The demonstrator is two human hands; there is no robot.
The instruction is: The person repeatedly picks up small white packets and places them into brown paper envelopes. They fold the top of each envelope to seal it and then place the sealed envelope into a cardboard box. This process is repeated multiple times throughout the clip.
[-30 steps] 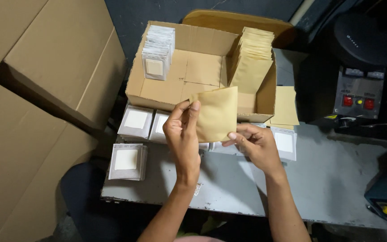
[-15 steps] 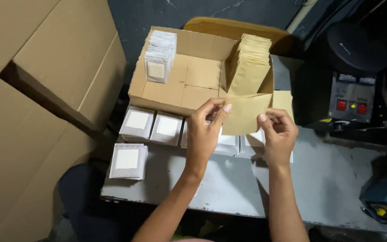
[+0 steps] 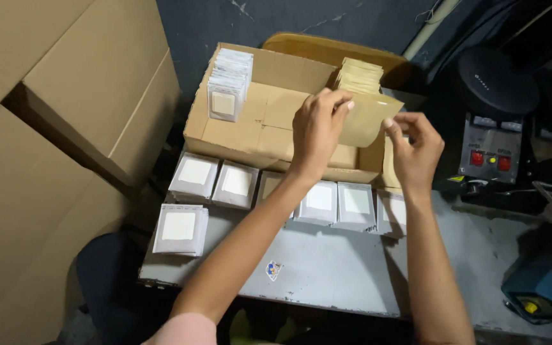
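Grey metal tabletop [image 3: 352, 268] fills the lower middle of the frame, scuffed, with a small sticker [image 3: 274, 269] near its front edge. Two bare forearms rise from the bottom edge across it.

On the table's left side lies a small stack of clear packets with white squares inside [image 3: 181, 228]. Just beyond, a row of similar packets [image 3: 276, 191] runs left to right across the middle of the frame, partly covered by the arms.

Above the row, an open cardboard box [image 3: 257, 128] sits at the table's far edge. The left hand [image 3: 317, 131] is over the box's right part, thumb and fingers pinched on the left edge of a tan paper envelope [image 3: 365, 118]. The right hand [image 3: 416, 153] is just to the right of the box, fingers half curled, its fingertips at the envelope's right lower edge; whether it grips or only touches it cannot be told. The envelope is held in the air over the box's right end, slightly curved.

Inside the box, upper left, stands a row of clear packets [image 3: 228, 86]; upper right, a stack of tan envelopes [image 3: 359, 75].

Large cardboard cartons [image 3: 65, 128] fill the left of the frame. At right stands a dark machine with red buttons [image 3: 490, 156], and at lower right a blue device [image 3: 541, 287]. A dark wall [image 3: 225, 25] lies behind.
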